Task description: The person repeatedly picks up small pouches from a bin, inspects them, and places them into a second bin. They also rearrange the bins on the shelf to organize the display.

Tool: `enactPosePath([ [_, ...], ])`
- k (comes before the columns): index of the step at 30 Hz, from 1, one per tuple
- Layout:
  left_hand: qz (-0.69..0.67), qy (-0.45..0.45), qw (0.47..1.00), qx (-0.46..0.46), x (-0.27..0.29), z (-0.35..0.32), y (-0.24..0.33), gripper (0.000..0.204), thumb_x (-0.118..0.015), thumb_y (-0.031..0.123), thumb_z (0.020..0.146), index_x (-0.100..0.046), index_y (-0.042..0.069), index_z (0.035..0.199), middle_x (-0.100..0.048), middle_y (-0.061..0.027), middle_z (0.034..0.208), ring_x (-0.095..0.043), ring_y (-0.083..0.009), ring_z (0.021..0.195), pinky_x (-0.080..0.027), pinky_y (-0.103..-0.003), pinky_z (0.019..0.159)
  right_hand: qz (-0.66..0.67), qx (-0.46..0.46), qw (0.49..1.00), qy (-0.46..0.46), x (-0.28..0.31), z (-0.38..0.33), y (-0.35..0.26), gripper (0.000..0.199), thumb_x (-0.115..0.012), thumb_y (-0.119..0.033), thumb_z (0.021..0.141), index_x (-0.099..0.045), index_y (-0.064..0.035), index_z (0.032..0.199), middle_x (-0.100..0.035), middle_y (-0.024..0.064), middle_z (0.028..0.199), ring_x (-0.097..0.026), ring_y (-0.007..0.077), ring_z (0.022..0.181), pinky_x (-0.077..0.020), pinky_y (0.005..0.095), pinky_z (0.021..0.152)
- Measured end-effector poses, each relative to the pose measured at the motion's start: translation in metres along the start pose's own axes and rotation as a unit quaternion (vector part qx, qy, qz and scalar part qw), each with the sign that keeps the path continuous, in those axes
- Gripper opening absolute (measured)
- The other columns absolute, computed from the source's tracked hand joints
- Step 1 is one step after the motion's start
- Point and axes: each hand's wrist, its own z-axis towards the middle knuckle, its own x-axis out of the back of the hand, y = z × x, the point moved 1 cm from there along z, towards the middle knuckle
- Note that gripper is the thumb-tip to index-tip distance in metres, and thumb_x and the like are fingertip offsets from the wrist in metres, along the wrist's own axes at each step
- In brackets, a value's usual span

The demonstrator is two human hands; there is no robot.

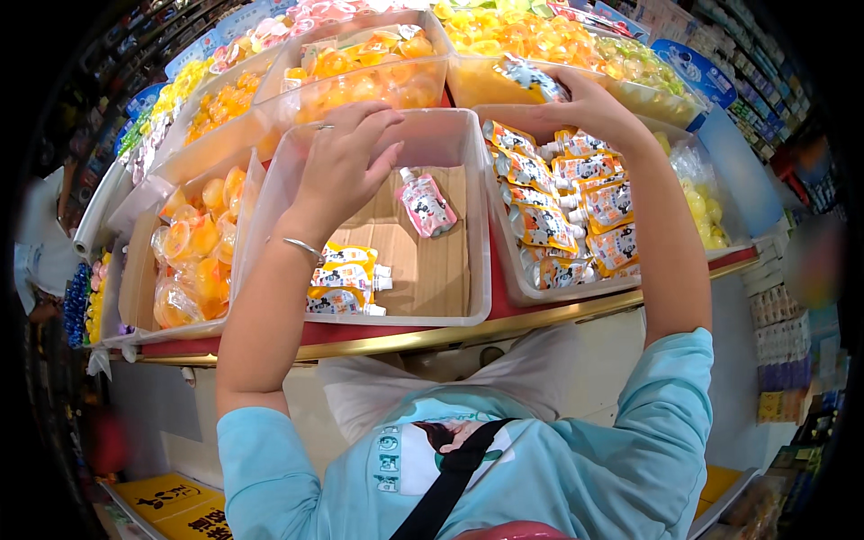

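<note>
My left hand [351, 162] hangs over the far left part of a clear plastic bin [480, 234], its fingers apart and nothing in them. A pink spouted pouch [426, 204] lies on the cardboard bottom of this bin. Several orange-and-white spouted pouches [342, 277] are stacked at its near left, partly behind my left forearm. My right hand [594, 106] is closed on a shiny spouted pouch [529, 77], blurred, above the far edge of the right bin [522, 286]. Rows of orange-and-white spouted pouches [543, 216] fill that bin, spouts toward the middle.
A bin of orange jelly cups [193, 247] stands at the left. Behind are bins of orange cups [360, 67] and yellow ones [513, 36]. Green cups [643, 67] sit at the far right. A gold-edged red counter [405, 340] carries the bins; shelves flank it.
</note>
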Motion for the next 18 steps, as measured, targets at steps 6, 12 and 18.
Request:
enactPosePath([
  [6,-0.016,0.001,1.000,-0.009,-0.008,-0.003,-0.007,0.019,-0.060,0.013,0.071,-0.056,0.009,0.089,-0.052,-0.0052,0.097,-0.048,-0.0237,0.096,-0.040,-0.036,0.078,-0.192,-0.067,0.978,-0.054,0.000,-0.002,0.037,0.046,-0.066,-0.016,0.066,-0.049,-0.0044,0.108,-0.053,0.0068,0.088,-0.050,0.0133,0.083,-0.0404,0.0257,0.071],
  [12,-0.033,-0.024,0.999,0.015,-0.010,-0.003,-0.010,0.021,-0.061,0.010,0.070,-0.057,0.005,0.090,-0.053,-0.0082,0.101,-0.049,-0.0255,0.098,-0.040,-0.035,0.081,-0.214,0.027,0.974,-0.069,-0.023,0.010,0.081,0.057,-0.068,-0.013,0.062,-0.045,-0.0048,0.113,-0.052,0.0111,0.105,-0.049,0.0216,0.097,-0.0402,0.0313,0.082],
  [18,-0.005,-0.017,1.000,0.023,-0.011,-0.007,-0.014,0.017,-0.059,0.015,0.072,-0.056,0.010,0.088,-0.053,-0.0039,0.096,-0.048,-0.0228,0.095,-0.039,-0.037,0.076,-0.086,-0.090,0.988,-0.088,-0.053,0.019,0.087,0.067,-0.047,-0.001,0.065,-0.027,-0.0087,0.129,-0.043,0.0103,0.119,-0.049,0.0178,0.095,-0.0405,0.0282,0.078],
])
